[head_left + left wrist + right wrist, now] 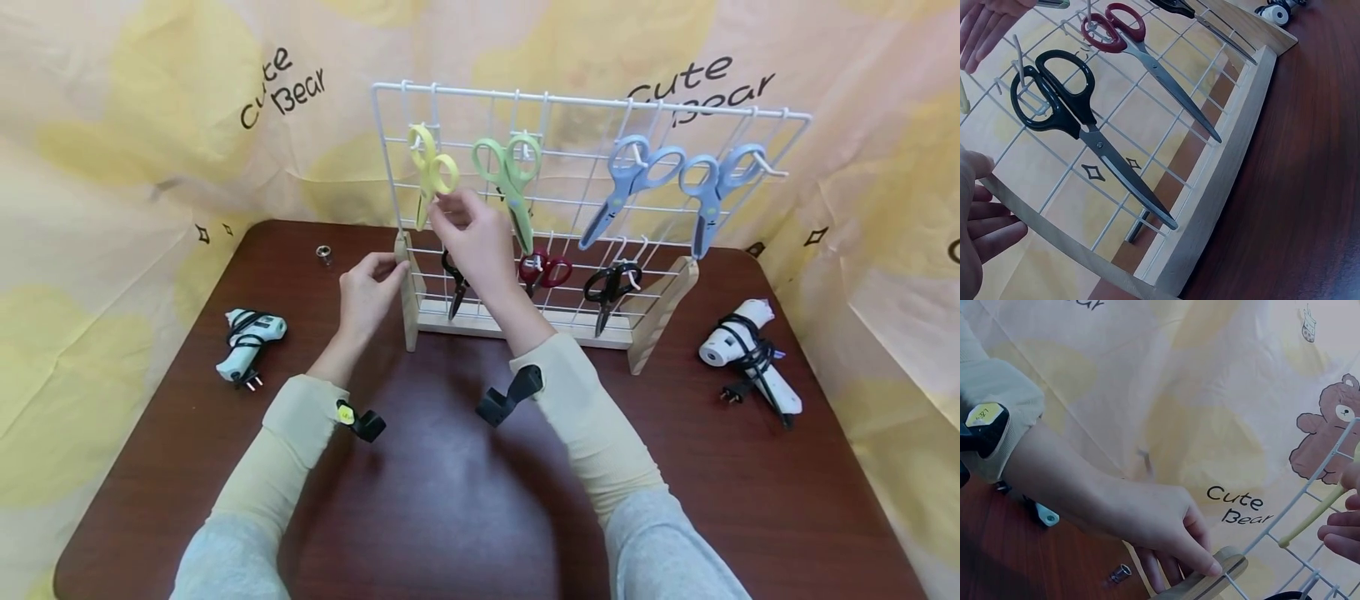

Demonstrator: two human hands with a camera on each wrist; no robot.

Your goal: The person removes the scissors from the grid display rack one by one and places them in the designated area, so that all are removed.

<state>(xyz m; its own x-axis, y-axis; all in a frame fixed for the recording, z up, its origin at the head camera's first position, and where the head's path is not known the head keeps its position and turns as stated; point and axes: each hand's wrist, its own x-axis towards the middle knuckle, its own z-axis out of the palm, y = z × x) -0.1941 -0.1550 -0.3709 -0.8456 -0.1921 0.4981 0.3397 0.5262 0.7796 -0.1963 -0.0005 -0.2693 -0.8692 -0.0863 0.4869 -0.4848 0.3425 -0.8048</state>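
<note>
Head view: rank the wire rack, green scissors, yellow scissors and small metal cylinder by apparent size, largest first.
1. Wire rack
2. Green scissors
3. Yellow scissors, somewhat smaller
4. Small metal cylinder

cream inner sleeves (611, 425); light grey outer sleeves (667, 550); black wrist mounts (525, 383); left mount's yellow label (987, 415)

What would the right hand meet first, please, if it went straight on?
The right hand would first meet the yellow scissors, which it seems to touch, then probably the white wire grid; depth is unclear.
</note>
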